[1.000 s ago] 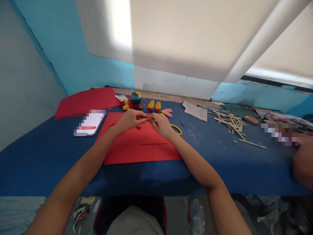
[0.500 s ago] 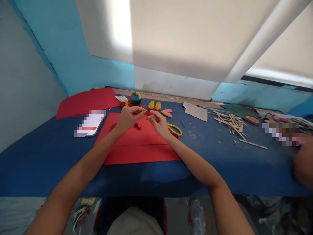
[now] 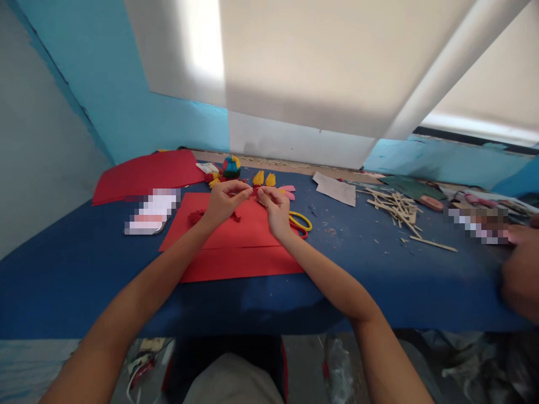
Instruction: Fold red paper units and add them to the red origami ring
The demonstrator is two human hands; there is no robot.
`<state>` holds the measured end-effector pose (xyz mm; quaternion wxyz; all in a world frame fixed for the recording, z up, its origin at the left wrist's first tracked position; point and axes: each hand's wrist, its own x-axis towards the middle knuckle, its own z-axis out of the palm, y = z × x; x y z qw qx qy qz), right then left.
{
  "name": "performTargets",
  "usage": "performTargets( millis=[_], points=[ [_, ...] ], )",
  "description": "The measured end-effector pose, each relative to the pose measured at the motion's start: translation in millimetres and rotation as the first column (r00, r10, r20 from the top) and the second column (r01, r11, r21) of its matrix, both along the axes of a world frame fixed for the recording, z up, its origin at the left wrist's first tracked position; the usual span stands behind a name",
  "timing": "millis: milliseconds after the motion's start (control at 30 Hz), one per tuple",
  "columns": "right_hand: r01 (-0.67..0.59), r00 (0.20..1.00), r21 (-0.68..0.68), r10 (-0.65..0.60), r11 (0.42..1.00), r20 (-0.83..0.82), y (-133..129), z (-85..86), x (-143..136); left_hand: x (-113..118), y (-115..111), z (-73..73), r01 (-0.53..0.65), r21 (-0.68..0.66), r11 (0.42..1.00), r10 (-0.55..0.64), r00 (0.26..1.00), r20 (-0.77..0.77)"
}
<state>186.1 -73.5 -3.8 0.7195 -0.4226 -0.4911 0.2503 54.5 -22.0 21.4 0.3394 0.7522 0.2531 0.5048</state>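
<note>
My left hand (image 3: 227, 199) and my right hand (image 3: 274, 210) meet fingertip to fingertip above red paper sheets (image 3: 236, 264). Both are closed in a pinch on a small red paper piece (image 3: 255, 192), mostly hidden by the fingers. On the sheets, near my left wrist, lie a cluster of small folded red pieces (image 3: 196, 216) and another red scrap (image 3: 237, 217). Scissors with yellow and red handles (image 3: 304, 220) rest beside my right wrist, their blades out of sight.
A phone (image 3: 152, 212) lies left, near a large red sheet (image 3: 143, 175). Behind my hands stand yellow folded-paper pieces (image 3: 264, 179) and a multicoloured paper ball (image 3: 231, 166). Grey paper (image 3: 334, 189) and thin wooden sticks (image 3: 396, 207) lie right. Another person's hand (image 3: 522, 269) is far right.
My right hand has turned more upright, its fingers drawn together at the small red piece, which shows less now. The view has shifted slightly.
</note>
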Motion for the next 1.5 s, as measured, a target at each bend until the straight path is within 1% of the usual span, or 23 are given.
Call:
performTargets(
  millis=[100, 200, 333, 367, 400, 467, 533, 600, 633, 700, 767, 833, 900, 967, 1067, 1133, 1200, 1267, 1333, 1433, 1500],
  points=[
    [0.03, 0.995, 0.017, -0.032, 0.999, 0.092, -1, 1.3, 4, -1, 3, -0.4, 0.022, -0.011, 1.0, -0.023, 0.999, -0.031],
    [0.048, 0.982, 0.02, -0.051, 0.999, 0.18, 0, -1.6, 8, -4, 5, 1.3, 0.057, -0.013, 0.998, -0.058, 0.994, -0.098],
    [-0.033, 0.96, -0.039, 0.042, 0.999, 0.277, 4, -7.0, 13, -9, 5, 4.1, 0.116, -0.022, 0.993, -0.118, 0.973, -0.197],
    [-0.038, 0.949, -0.034, 0.047, 0.999, 0.311, 5, -7.5, 15, -9, 5, 4.5, 0.123, -0.026, 0.992, -0.125, 0.969, -0.214],
    [-0.024, 0.934, -0.005, 0.025, 1.0, 0.358, 5, -7.6, 17, -9, 5, 4.6, 0.125, -0.03, 0.992, -0.129, 0.965, -0.227],
    [0.036, 0.869, 0.111, -0.086, 0.993, 0.488, 5, -6.2, 22, -9, 5, 4.3, 0.12, -0.038, 0.992, -0.126, 0.962, -0.243],
    [0.066, 0.743, 0.231, -0.202, 0.971, 0.638, 4, -3.9, 28, -8, 6, 3.7, 0.104, -0.042, 0.994, -0.111, 0.962, -0.249],
    [0.04, 0.609, 0.285, -0.25, 0.958, 0.753, 2, -1.9, 35, -8, 7, 3.5, 0.078, -0.043, 0.996, -0.086, 0.965, -0.248],
    [0.023, 0.561, 0.288, -0.251, 0.957, 0.789, 1, -1.2, 37, -8, 7, 3.6, 0.065, -0.043, 0.997, -0.074, 0.966, -0.247],
    [-0.001, 0.513, 0.287, -0.246, 0.958, 0.823, 0, -0.5, 40, -9, 7, 3.9, 0.049, -0.044, 0.998, -0.059, 0.967, -0.25],
    [-0.017, 0.499, 0.277, -0.232, 0.961, 0.835, 0, -0.3, 40, -9, 7, 3.8, 0.056, -0.052, 0.997, -0.067, 0.962, -0.263],
    [-0.018, 0.499, 0.253, -0.211, 0.967, 0.841, 0, -0.1, 39, -9, 7, 3.5, 0.071, -0.064, 0.995, -0.086, 0.957, -0.278],
    [-0.01, 0.539, 0.214, -0.175, 0.977, 0.824, 0, 0.5, 38, -9, 6, 3.3, 0.086, -0.074, 0.994, -0.103, 0.954, -0.283],
    [-0.008, 0.629, 0.147, -0.11, 0.989, 0.769, -1, 2.0, 37, -10, 7, 3.6, 0.094, -0.081, 0.992, -0.114, 0.952, -0.283],
    [-0.054, 0.773, 0.014, 0.032, 0.998, 0.634, -2, 5.4, 36, -12, 8, 4.8, 0.104, -0.083, 0.991, -0.124, 0.95, -0.287],
    [-0.078, 0.844, -0.04, 0.087, 0.996, 0.529, -3, 7.4, 36, -13, 9, 5.2, 0.109, -0.077, 0.991, -0.127, 0.947, -0.294],
    [-0.083, 0.891, -0.062, 0.102, 0.995, 0.442, -3, 8.1, 36, -13, 10, 5.1, 0.112, -0.063, 0.992, -0.126, 0.945, -0.303],
    [-0.086, 0.914, -0.081, 0.111, 0.993, 0.391, -2, 7.5, 36, -12, 11, 4.9, 0.119, -0.044, 0.992, -0.127, 0.941, -0.314],
    [-0.098, 0.914, -0.101, 0.13, 0.99, 0.385, -2, 6.2, 36, -12, 11, 4.9, 0.133, -0.023, 0.991, -0.133, 0.935, -0.328],
    [-0.116, 0.892, -0.089, 0.144, 0.989, 0.428, -1, 4.4, 36, -12, 10, 5.5, 0.151, -0.01, 0.988, -0.145, 0.924, -0.355],
    [-0.107, 0.868, -0.066, 0.125, 0.992, 0.481, -1, 3.4, 36, -13, 9, 6.0, 0.154, -0.015, 0.988, -0.149, 0.915, -0.374]
  ],
)
